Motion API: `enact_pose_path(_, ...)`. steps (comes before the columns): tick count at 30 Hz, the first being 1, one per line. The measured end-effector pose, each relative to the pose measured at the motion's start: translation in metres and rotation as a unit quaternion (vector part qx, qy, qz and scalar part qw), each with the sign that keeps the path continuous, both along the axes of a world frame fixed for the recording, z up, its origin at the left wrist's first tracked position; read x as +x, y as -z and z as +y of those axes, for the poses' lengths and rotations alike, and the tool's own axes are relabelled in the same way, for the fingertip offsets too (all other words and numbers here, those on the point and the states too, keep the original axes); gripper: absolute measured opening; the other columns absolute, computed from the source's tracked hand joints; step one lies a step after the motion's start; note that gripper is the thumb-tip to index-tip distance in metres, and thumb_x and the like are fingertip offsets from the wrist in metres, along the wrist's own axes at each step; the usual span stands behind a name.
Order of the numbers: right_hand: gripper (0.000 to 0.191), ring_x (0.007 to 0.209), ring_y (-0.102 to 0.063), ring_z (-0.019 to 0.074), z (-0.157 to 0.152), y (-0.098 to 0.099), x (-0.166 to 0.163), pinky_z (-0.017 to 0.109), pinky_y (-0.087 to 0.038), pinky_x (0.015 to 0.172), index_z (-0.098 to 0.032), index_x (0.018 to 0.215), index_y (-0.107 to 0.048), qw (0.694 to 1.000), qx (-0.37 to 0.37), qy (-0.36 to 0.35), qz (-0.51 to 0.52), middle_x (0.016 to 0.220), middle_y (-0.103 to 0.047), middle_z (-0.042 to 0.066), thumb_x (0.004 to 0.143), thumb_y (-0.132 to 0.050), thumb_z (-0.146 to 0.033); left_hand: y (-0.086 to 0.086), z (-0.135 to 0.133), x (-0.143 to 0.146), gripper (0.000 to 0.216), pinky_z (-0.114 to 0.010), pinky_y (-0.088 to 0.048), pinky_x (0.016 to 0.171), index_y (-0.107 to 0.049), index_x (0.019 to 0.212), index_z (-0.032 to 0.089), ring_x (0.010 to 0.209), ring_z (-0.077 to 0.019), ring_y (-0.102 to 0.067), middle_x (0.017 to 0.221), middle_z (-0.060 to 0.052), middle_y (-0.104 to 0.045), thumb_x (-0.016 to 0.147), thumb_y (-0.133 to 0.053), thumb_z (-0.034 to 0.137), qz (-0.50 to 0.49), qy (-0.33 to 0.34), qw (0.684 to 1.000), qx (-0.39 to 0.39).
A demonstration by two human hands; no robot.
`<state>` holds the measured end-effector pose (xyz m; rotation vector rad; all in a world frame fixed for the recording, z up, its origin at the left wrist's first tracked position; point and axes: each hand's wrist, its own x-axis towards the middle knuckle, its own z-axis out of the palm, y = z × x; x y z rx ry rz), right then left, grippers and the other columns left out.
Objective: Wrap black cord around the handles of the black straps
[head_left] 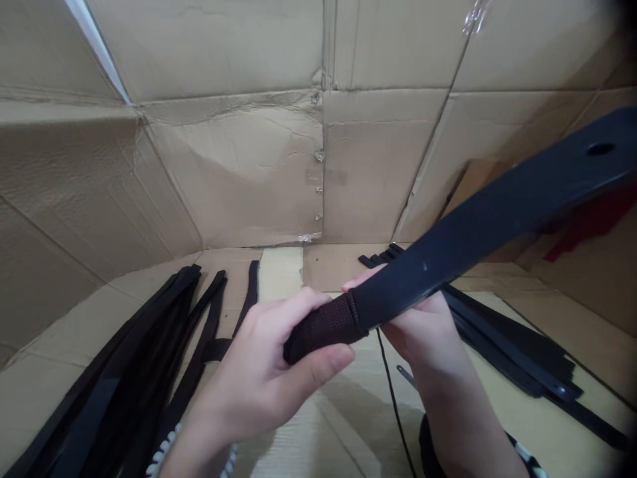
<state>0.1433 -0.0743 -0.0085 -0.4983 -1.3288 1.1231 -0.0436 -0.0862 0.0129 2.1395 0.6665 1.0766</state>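
Observation:
A long, flat black bar (462, 226) with a hole near its far end slants up to the right. A dark woven fabric sleeve (326, 325) covers its near end. My left hand (279, 358) is closed round the sleeve, thumb below and fingers over the top. My right hand (418, 318) grips the bar from beneath, just beyond the sleeve's edge; most of its fingers are hidden behind the bar. Under the hands a thin black cord (395, 405) runs down the cardboard surface.
Dark fabric strips (134, 352) lie in a heap at the left. More flat black bars (517, 345) are stacked at the right. Several short black pieces (381, 255) lie at the back. Cardboard walls (239, 166) enclose the surface. Something red (592, 219) shows at the far right.

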Motion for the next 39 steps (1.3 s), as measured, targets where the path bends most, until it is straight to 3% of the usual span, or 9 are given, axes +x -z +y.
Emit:
enact_pose_path(4,0.020,0.080,-0.070,0.0134,-0.002,0.002,-0.007,0.025,-0.058,0.076,-0.032,0.099,-0.078,0.998,0.026,0.013,-0.053,0.087,-0.077,-0.001,0.086,-0.068,-0.020,0.002,0.004,0.001,0.024,-0.019,-0.042,0.056,-0.064,0.112,0.023,0.064,-0.0086,-0.054,0.077,0.004,-0.062,0.090,-0.064,0.032,-0.008,-0.037,0.999,0.024)
enact_pose_path(7,0.023,0.082,-0.068,0.0139,-0.002,0.005,-0.005,0.026,-0.057,0.076,-0.032,0.107,-0.076,0.994,0.060,0.032,-0.083,0.091,-0.076,0.001,0.091,-0.062,-0.024,0.003,0.008,0.002,0.021,-0.019,-0.044,0.060,-0.064,0.107,0.023,0.066,-0.0085,-0.057,0.079,0.004,-0.065,0.089,-0.067,0.031,0.009,-0.084,0.994,0.075)
enact_pose_path(12,0.032,0.071,-0.064,0.0166,0.000,0.011,-0.001,0.030,-0.057,0.068,-0.025,0.115,-0.073,0.989,0.046,0.047,-0.129,0.074,-0.069,0.003,0.088,-0.065,-0.038,0.005,0.010,0.003,0.019,-0.021,-0.045,0.058,-0.062,0.105,0.021,0.065,-0.0110,-0.061,0.079,0.003,-0.067,0.091,-0.063,0.033,0.049,-0.154,0.977,0.141)
enact_pose_path(17,0.024,0.068,-0.064,0.0137,-0.001,0.003,-0.011,0.027,-0.058,0.068,-0.025,0.109,-0.074,0.990,0.020,0.064,-0.123,0.069,-0.067,0.001,0.087,-0.066,-0.032,0.009,0.012,0.005,0.021,-0.024,-0.044,0.054,-0.060,0.099,0.019,0.062,-0.0130,-0.063,0.077,0.001,-0.069,0.091,-0.061,0.039,0.088,-0.221,0.953,0.186)
enact_pose_path(22,0.012,0.073,-0.068,0.0110,-0.007,-0.007,-0.025,0.022,-0.059,0.073,-0.023,0.092,-0.076,0.995,0.019,0.089,-0.035,0.082,-0.074,0.001,0.085,-0.067,-0.025,0.016,0.013,0.014,0.018,-0.026,-0.042,0.056,-0.059,0.096,0.019,0.059,-0.0139,-0.062,0.072,0.001,-0.068,0.090,-0.063,0.035,0.075,-0.300,0.906,0.290)
enact_pose_path(25,0.003,0.064,-0.064,0.0090,-0.010,-0.007,-0.031,0.017,-0.055,0.059,-0.021,0.078,-0.073,0.986,0.003,0.164,-0.017,0.069,-0.069,-0.001,0.080,-0.070,-0.021,0.022,0.014,0.019,0.020,-0.028,-0.040,0.056,-0.058,0.098,0.018,0.058,-0.0152,-0.061,0.071,0.000,-0.067,0.091,-0.063,0.035,0.069,-0.348,0.864,0.357)
enact_pose_path(30,0.012,0.050,-0.046,0.0065,-0.013,-0.002,-0.040,0.017,-0.041,0.043,-0.019,0.066,-0.066,0.962,-0.031,0.272,-0.009,0.058,-0.057,-0.003,0.074,-0.073,-0.025,0.027,0.019,0.020,0.017,-0.031,-0.034,0.054,-0.057,0.097,0.017,0.052,-0.0159,-0.053,0.061,0.001,-0.060,0.090,-0.063,0.032,0.095,-0.410,0.795,0.437)
enact_pose_path(35,0.021,0.045,-0.028,0.0045,-0.013,0.003,-0.046,0.018,-0.028,0.040,-0.018,0.081,-0.070,0.942,-0.018,0.323,-0.083,0.049,-0.029,-0.009,0.068,-0.080,-0.031,0.030,0.021,0.022,0.015,-0.032,-0.031,0.056,-0.059,0.093,0.017,0.053,-0.0165,-0.052,0.059,0.001,-0.060,0.095,-0.056,0.032,0.121,-0.404,0.797,0.433)
enact_pose_path(39,0.022,0.047,-0.028,0.0041,-0.013,0.004,-0.048,0.017,-0.026,0.040,-0.018,0.084,-0.072,0.936,-0.024,0.339,-0.089,0.053,-0.033,-0.008,0.067,-0.079,-0.029,0.034,0.020,0.026,0.015,-0.032,-0.034,0.057,-0.062,0.091,0.015,0.055,-0.0162,-0.056,0.063,-0.001,-0.064,0.096,-0.055,0.028,0.101,-0.401,0.805,0.426)
